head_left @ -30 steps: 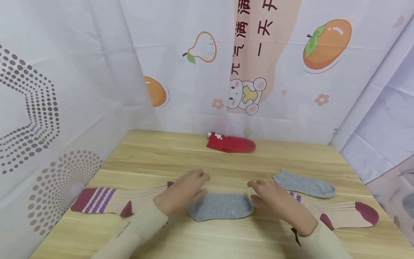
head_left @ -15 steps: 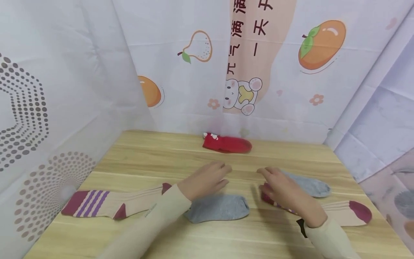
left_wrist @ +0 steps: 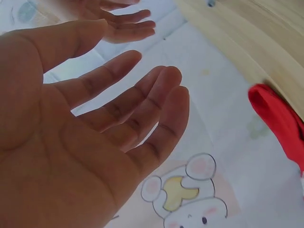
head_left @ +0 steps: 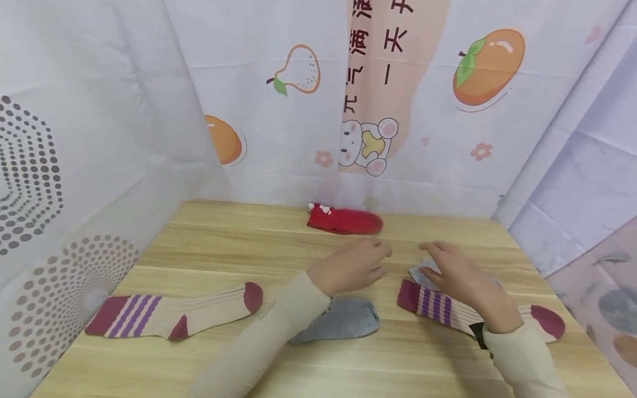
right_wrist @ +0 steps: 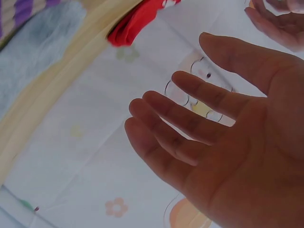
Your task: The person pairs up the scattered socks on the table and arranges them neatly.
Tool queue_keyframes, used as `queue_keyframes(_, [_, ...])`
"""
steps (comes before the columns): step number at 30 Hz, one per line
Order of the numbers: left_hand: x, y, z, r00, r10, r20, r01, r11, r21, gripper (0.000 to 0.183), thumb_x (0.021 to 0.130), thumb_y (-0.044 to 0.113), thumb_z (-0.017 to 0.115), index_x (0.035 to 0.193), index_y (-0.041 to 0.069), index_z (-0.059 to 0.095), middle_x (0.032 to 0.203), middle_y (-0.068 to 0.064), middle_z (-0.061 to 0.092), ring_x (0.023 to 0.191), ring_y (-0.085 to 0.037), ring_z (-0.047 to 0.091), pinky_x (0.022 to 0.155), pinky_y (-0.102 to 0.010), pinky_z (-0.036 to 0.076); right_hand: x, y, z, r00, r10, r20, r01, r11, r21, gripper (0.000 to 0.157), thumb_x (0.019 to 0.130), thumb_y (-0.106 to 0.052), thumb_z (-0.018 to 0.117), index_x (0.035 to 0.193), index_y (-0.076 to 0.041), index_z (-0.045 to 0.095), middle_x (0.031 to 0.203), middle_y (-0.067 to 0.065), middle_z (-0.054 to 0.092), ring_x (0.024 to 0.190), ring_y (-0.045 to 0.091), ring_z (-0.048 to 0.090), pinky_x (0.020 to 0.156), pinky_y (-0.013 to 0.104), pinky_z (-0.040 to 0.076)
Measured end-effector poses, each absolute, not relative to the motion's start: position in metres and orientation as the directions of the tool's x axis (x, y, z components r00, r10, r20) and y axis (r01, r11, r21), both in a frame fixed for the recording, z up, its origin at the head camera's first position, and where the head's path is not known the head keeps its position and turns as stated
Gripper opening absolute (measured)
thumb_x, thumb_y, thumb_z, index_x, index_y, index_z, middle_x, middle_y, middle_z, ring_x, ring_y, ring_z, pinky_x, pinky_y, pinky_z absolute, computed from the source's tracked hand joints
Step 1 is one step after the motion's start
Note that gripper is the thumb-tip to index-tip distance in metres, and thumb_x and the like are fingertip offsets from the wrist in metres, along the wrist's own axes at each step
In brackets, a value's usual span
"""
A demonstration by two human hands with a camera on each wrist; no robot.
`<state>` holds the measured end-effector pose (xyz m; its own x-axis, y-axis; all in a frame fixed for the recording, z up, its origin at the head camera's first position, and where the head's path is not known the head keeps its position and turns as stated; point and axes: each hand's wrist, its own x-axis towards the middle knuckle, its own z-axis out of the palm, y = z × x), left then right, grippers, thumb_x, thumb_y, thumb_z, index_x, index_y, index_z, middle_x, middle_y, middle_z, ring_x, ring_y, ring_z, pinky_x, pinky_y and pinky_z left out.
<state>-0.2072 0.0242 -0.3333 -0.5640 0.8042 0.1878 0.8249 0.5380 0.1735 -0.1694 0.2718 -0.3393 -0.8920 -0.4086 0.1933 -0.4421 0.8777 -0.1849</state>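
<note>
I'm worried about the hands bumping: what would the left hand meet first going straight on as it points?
Probably the right hand, across the gap in the head view, though depth is unclear and the left hand might pass it.

Cream fabric sleeve (head_left: 271,338), lower centre, carried small grey lettering (head_left: 267,310). Matching cream sleeve (head_left: 527,359), lower right, showed a black strap-like piece (head_left: 479,335) at the cuff.

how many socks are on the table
5: a cream striped sock at left, a grey sock in the middle, a red sock at the back, and a second grey sock and second striped sock at right, both partly covered. Others may be hidden.
</note>
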Motion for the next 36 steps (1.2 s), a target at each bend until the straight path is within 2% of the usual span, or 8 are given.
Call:
queue_keyframes(3, [-0.21, 0.037, -0.334, -0.549, 0.814, 0.191, 0.836, 0.531, 0.141, 0.031, 0.098, 0.024, 0.062, 0.125, 0.01, 0.063, 0.114, -0.003, 0.065, 0.103, -0.014, 0.061, 0.09, -0.023, 0.049, -0.173, 0.281, -0.337, -0.905, -0.391, 0.168, -0.42, 0.884, -0.206, 0.043, 0.09, -0.009, 0.071, 0.126, 0.008, 0.054, 0.118, 0.03, 0.06, 0.109, 0.048, 0.059, 0.089, 0.057, 0.05])
queue_keyframes(10, [-0.218, 0.068, -0.335, -0.532, 0.82, 0.212, 0.846, 0.524, 0.096, 0.027, 0.099, 0.026, 0.061, 0.12, 0.011, 0.063, 0.105, -0.001, 0.064, 0.09, -0.011, 0.06, 0.078, -0.022, 0.05, -0.18, 0.299, -0.333, -0.939, -0.332, 0.093, -0.344, 0.915, -0.212, 0.041, 0.091, -0.008, 0.07, 0.123, 0.011, 0.054, 0.115, 0.034, 0.06, 0.103, 0.05, 0.06, 0.086, 0.059, 0.049])
queue_keyframes(16, [-0.226, 0.093, -0.343, -0.54, 0.822, 0.18, 0.841, 0.534, 0.083, 0.02, 0.098, 0.026, 0.061, 0.113, 0.013, 0.063, 0.096, 0.002, 0.059, 0.08, -0.008, 0.054, 0.069, -0.019, 0.047, -0.19, 0.31, -0.334, -0.944, -0.311, 0.105, -0.326, 0.927, -0.187, 0.038, 0.089, -0.006, 0.072, 0.118, 0.012, 0.056, 0.113, 0.036, 0.06, 0.103, 0.053, 0.058, 0.086, 0.06, 0.048])
queue_keyframes(21, [-0.23, 0.125, -0.35, -0.546, 0.824, 0.154, 0.836, 0.547, 0.041, 0.02, 0.098, 0.028, 0.06, 0.113, 0.015, 0.064, 0.096, 0.005, 0.059, 0.085, -0.006, 0.054, 0.075, -0.019, 0.047, -0.193, 0.327, -0.335, -0.959, -0.266, 0.096, -0.28, 0.943, -0.179, 0.036, 0.088, -0.004, 0.071, 0.116, 0.014, 0.056, 0.113, 0.037, 0.059, 0.105, 0.056, 0.055, 0.086, 0.061, 0.047])
queue_keyframes(28, [-0.225, 0.17, -0.375, -0.644, 0.763, 0.049, 0.765, 0.642, 0.052, 0.018, 0.094, 0.032, 0.067, 0.109, 0.023, 0.064, 0.102, 0.006, 0.061, 0.089, -0.009, 0.056, 0.071, -0.024, 0.05, -0.189, 0.364, -0.347, -0.977, -0.212, -0.031, -0.202, 0.961, -0.187, 0.034, 0.085, -0.003, 0.072, 0.109, 0.015, 0.056, 0.106, 0.036, 0.06, 0.098, 0.052, 0.058, 0.081, 0.058, 0.049])
queue_keyframes(30, [-0.223, 0.178, -0.384, -0.672, 0.74, 0.028, 0.74, 0.669, 0.073, 0.021, 0.093, 0.031, 0.068, 0.113, 0.025, 0.064, 0.108, 0.006, 0.06, 0.097, -0.011, 0.055, 0.076, -0.027, 0.051, -0.19, 0.376, -0.351, -0.976, -0.212, -0.057, -0.197, 0.96, -0.198, 0.036, 0.084, -0.004, 0.072, 0.108, 0.016, 0.056, 0.106, 0.037, 0.06, 0.098, 0.053, 0.058, 0.082, 0.058, 0.049])
queue_keyframes(33, [-0.222, 0.184, -0.397, -0.686, 0.727, 0.014, 0.726, 0.683, 0.082, 0.027, 0.094, 0.027, 0.066, 0.121, 0.028, 0.064, 0.114, 0.006, 0.059, 0.105, -0.014, 0.053, 0.084, -0.032, 0.049, -0.19, 0.394, -0.353, -0.975, -0.196, -0.104, -0.169, 0.959, -0.227, 0.039, 0.087, -0.007, 0.07, 0.112, 0.018, 0.054, 0.109, 0.039, 0.059, 0.1, 0.056, 0.057, 0.082, 0.06, 0.049])
queue_keyframes(36, [-0.221, 0.185, -0.407, -0.683, 0.731, 0.017, 0.731, 0.681, 0.045, 0.026, 0.095, 0.028, 0.062, 0.121, 0.031, 0.066, 0.113, 0.007, 0.06, 0.102, -0.013, 0.054, 0.081, -0.034, 0.049, -0.19, 0.407, -0.353, -0.973, -0.169, -0.16, -0.123, 0.958, -0.26, 0.043, 0.089, -0.009, 0.068, 0.117, 0.019, 0.052, 0.112, 0.041, 0.057, 0.101, 0.056, 0.057, 0.081, 0.06, 0.05])
